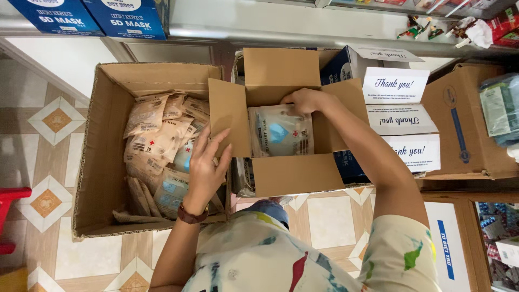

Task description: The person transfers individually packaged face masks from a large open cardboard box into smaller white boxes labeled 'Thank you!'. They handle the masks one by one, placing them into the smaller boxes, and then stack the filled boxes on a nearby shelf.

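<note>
Nearest the camera, the left hand (205, 167) spreads its fingers wide over the big cardboard box (102, 178), hovering just above the loose heap of tan mask packets (157, 135) (no packet is gripped). Beyond it to the right, the right hand (304, 100) reaches down into the small open carton (294, 176), fingers curled on the top edge of the mask packet (281, 132) that lies flat inside, directly below the hand. Farther off, white printed cards (397, 116) sit stacked beside the carton.
</note>
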